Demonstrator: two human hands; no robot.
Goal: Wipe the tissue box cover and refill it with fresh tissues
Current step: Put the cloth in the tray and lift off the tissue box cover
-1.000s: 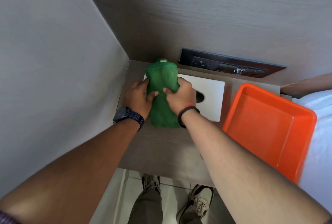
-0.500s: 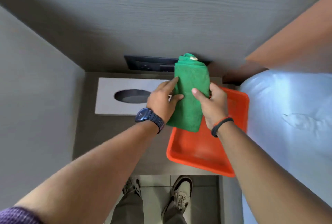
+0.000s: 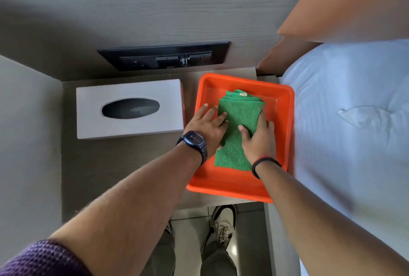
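Note:
A white tissue box cover (image 3: pixel 130 90) with a dark oval slot lies on the left of the wooden bedside shelf (image 3: pixel 124 160); no tissue shows in the slot. To its right stands an orange tray (image 3: pixel 281 134). A folded green cloth (image 3: pixel 240 116) lies inside the tray. My left hand (image 3: pixel 208 127) grips the cloth's left edge and my right hand (image 3: pixel 257 138) grips its right edge, both resting low in the tray.
A black switch and socket panel (image 3: pixel 163 56) is set in the wall behind the shelf. A bed with a pale blue sheet (image 3: pixel 354 132) and an orange-brown headboard (image 3: pixel 345 6) lies to the right. A grey side wall (image 3: pixel 26 132) closes the left. My shoes show on the floor below.
Both hands carried the green cloth from over the tissue box cover to the right and lowered it into the orange tray. The view swung right.

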